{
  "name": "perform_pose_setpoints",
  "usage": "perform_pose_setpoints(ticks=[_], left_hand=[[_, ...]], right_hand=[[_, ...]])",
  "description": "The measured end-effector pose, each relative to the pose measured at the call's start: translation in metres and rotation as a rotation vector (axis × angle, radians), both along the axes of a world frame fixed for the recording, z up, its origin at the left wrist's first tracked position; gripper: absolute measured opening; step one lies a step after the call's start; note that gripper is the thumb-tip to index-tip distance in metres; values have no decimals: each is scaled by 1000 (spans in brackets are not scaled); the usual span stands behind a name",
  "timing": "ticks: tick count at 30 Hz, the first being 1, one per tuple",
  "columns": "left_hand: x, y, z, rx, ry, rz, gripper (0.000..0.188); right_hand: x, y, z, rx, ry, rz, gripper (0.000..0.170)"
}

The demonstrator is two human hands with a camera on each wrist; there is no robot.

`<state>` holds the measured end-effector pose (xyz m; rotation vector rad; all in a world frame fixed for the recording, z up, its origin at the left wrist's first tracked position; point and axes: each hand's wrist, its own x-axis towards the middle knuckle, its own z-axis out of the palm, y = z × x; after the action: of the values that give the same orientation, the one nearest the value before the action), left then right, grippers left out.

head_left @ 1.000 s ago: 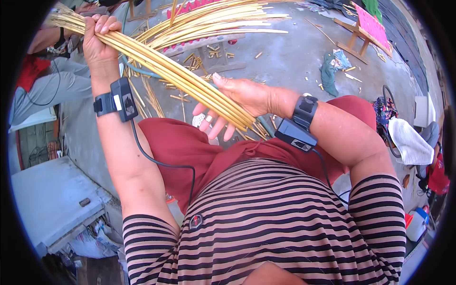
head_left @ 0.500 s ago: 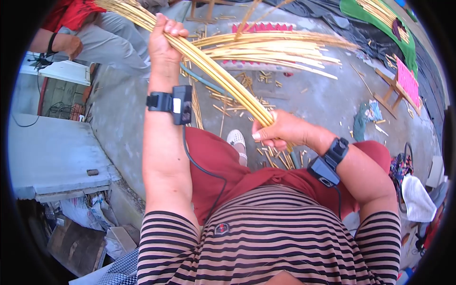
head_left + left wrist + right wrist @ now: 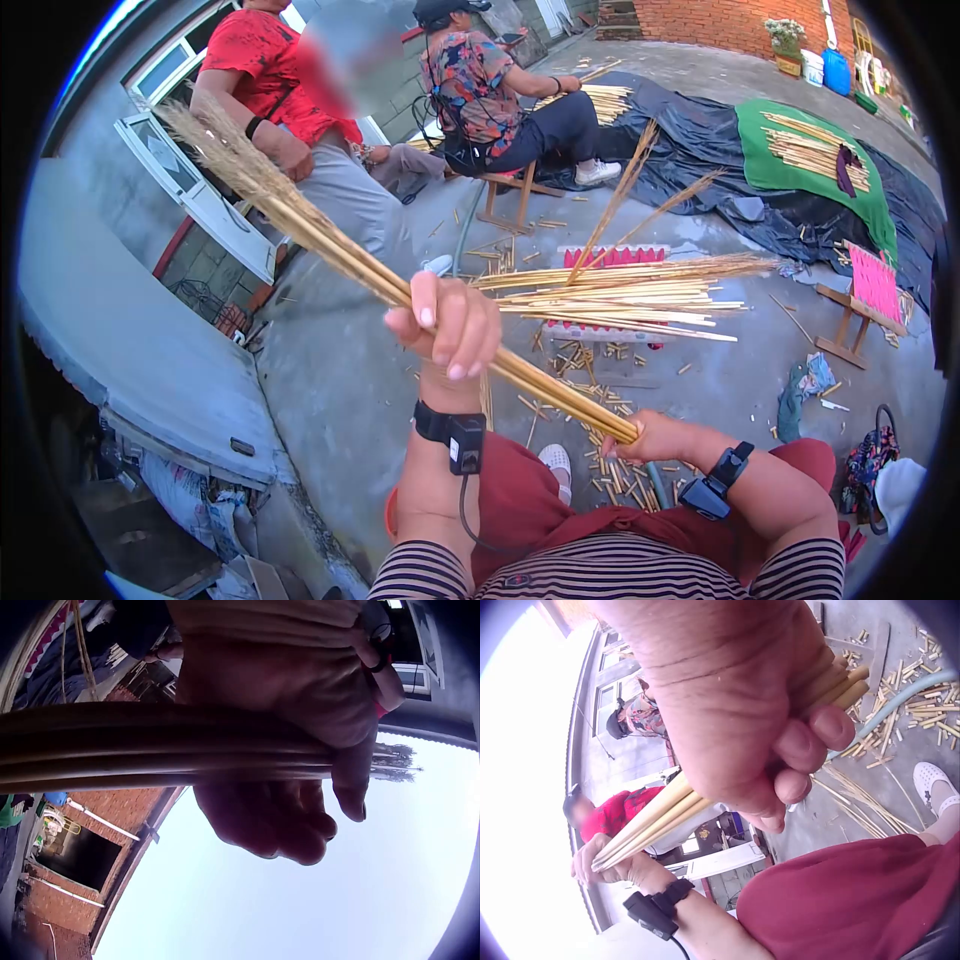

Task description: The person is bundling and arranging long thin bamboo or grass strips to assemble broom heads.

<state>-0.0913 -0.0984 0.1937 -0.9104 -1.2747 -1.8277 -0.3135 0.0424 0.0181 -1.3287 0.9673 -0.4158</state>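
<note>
A bundle of long straw-coloured stalks (image 3: 550,388) slants across the head view, its feathery tops (image 3: 225,155) at the upper left and its cut ends at the lower right. My left hand (image 3: 455,322) grips it around the middle. In the left wrist view several stalks (image 3: 90,754) run across the palm, with fingers bent around them. My right hand (image 3: 655,438) holds the bundle close to the cut ends. In the right wrist view, fingers curl over the stalks (image 3: 649,829) and the blunt ends stick out past the hand.
More stalks (image 3: 620,300) lie across a low pink-and-white support ahead. Short cut pieces (image 3: 600,390) litter the concrete floor around a hose. A pink-topped stool (image 3: 875,290) stands at the right. A person in red (image 3: 255,70) and a seated person (image 3: 480,90) are at the upper left.
The right hand was open under the stalks, then closed around their lower ends. Both hands and the bundle have shifted right and lower in the head view, which now looks farther ahead.
</note>
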Motion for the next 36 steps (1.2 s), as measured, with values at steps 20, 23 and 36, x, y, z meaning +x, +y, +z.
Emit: perform_pose_setpoints(ticks=[20, 23, 36], left_hand=[[-12, 69, 54, 500, 89, 1131, 17], [-10, 65, 53, 455, 23, 1099, 18], [-16, 47, 52, 15, 131, -61, 17]], right_hand=[[-11, -28, 62, -1192, 440, -606, 17], [-7, -22, 59, -922, 326, -428, 17], [-7, 21, 52, 493, -532, 508, 19]])
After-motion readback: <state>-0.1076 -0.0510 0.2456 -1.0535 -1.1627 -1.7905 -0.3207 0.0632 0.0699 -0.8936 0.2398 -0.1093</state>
